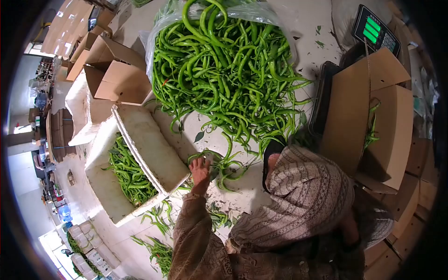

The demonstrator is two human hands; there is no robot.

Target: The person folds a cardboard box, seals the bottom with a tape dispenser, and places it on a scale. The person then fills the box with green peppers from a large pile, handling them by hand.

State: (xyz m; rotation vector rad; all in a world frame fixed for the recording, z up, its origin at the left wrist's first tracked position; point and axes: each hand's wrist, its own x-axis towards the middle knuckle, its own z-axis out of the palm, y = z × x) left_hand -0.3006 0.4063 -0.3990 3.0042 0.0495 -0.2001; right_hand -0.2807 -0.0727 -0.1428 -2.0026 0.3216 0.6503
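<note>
My left hand (pixel 200 173) is over the floor beside the front edge of a white foam box (pixel 151 135). Its fingers are apart, close to a few loose green peppers (pixel 228 169), and nothing shows in its grip. Green peppers (pixel 130 172) lie inside the foam box. Beyond my hand, a large heap of long green peppers (pixel 224 79) spills out of a clear plastic bag (pixel 151 51). My right hand (pixel 349 227) shows only partly at the lower right, against patterned cloth; its fingers are hidden.
An open cardboard box (pixel 343 112) stands at the right, with a few peppers inside, next to a scale with a lit green display (pixel 372 30). More cardboard boxes (pixel 123 81) stand at the upper left. Loose peppers (pixel 161 254) and leaves lie on the floor near my sleeve.
</note>
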